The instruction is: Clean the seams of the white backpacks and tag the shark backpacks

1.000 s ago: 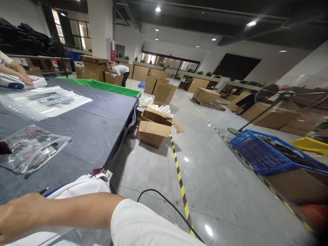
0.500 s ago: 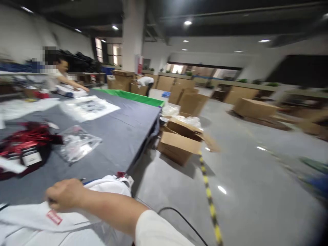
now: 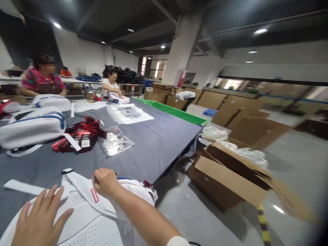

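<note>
Head | left hand (image 3: pixel 37 220) cropped, fingers apart on bag (image 3: pixel 96 231) | right hand (image 3: pixel 106 181) clenched, contents unclear

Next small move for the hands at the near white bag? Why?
I'd probably have the right hand smooth the strap while the left hand steadies the white bag: the strap slants across it, the left is spread open over it, and the right is curled near the red label. Whether it grips the strap is unclear.

Wkshp: cardbd boxes (image 3: pixel 225 179), co-wkrs (image 3: pixel 112 83), wk tbl (image 3: pixel 161 140).
</note>
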`<state>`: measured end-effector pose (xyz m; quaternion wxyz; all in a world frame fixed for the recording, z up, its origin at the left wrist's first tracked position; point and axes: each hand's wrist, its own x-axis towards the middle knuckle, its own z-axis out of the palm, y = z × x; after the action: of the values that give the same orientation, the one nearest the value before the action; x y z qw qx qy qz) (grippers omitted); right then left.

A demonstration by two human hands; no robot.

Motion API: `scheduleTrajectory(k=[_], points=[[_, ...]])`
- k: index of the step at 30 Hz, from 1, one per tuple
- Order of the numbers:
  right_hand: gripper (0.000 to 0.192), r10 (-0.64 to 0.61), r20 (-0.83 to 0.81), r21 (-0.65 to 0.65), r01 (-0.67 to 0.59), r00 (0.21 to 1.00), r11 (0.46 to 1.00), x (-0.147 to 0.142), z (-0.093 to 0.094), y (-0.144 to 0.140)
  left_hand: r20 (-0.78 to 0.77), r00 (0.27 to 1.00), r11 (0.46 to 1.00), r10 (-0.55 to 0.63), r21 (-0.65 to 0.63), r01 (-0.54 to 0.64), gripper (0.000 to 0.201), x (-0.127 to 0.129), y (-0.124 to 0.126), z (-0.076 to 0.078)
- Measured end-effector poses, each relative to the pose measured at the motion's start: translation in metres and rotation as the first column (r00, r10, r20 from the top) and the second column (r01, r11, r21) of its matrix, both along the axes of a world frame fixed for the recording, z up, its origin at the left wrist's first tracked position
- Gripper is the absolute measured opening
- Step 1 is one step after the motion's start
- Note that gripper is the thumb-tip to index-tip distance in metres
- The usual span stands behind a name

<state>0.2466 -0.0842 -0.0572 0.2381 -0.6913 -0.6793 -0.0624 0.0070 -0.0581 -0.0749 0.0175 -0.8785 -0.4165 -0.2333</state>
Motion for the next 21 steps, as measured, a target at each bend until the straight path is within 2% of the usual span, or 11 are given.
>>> scheduleTrajectory(k=[3, 6, 9, 12, 14, 16, 18, 19, 20, 21], points=[[0.018, 0.0, 0.017, 0.037, -0.001, 1.0, 0.999, 0.002, -0.005, 0.004, 0.002, 0.999, 0.986, 0.036, 0.162, -0.035, 0.069, 0.002, -0.003, 0.014], [0.011, 0.026, 0.037, 0.054, -0.028, 0.999, 0.998, 0.005, -0.009, 0.007, -0.058, 0.998, 0.977, 0.039, 0.21, -0.026, 0.063, 0.001, -0.003, 0.019], [0.008, 0.046, 0.036, 0.053, -0.047, 0.998, 0.997, 0.006, -0.011, 0.006, -0.09, 0.994, 0.981, 0.062, 0.187, -0.045, 0.058, 0.003, -0.006, 0.019], [0.012, 0.055, 0.015, 0.036, -0.056, 0.998, 0.998, 0.007, -0.01, 0.005, -0.076, 0.995, 0.991, 0.068, 0.123, -0.059, 0.059, 0.008, -0.013, 0.027], [0.016, 0.061, 0.002, 0.012, -0.061, 0.998, 0.998, 0.008, -0.007, 0.005, 0.005, 0.993, 0.987, 0.12, 0.103, -0.119, 0.06, 0.007, -0.018, 0.037], [0.021, 0.075, -0.004, -0.028, -0.075, 0.997, 0.997, 0.009, 0.001, 0.004, 0.123, 0.964, 0.965, 0.236, 0.083, -0.247, 0.062, -0.004, -0.026, 0.045], [0.023, 0.099, -0.008, -0.081, -0.099, 0.995, 0.992, 0.014, 0.012, 0.001, 0.23, 0.884, 0.912, 0.408, -0.055, -0.406, 0.072, -0.025, -0.035, 0.046], [0.023, 0.111, -0.011, -0.113, -0.111, 0.994, 0.987, 0.017, 0.019, -0.001, 0.26, 0.829, 0.867, 0.495, -0.197, -0.457, 0.083, -0.038, -0.04, 0.044], [0.023, 0.12, -0.012, -0.147, -0.121, 0.993, 0.982, 0.022, 0.026, -0.004, 0.285, 0.772, 0.809, 0.569, -0.364, -0.462, 0.094, -0.05, -0.046, 0.04], [0.023, 0.127, -0.013, -0.18, -0.127, 0.992, 0.975, 0.028, 0.034, -0.008, 0.307, 0.738, 0.754, 0.601, -0.525, -0.396, 0.102, -0.062, -0.051, 0.036]])
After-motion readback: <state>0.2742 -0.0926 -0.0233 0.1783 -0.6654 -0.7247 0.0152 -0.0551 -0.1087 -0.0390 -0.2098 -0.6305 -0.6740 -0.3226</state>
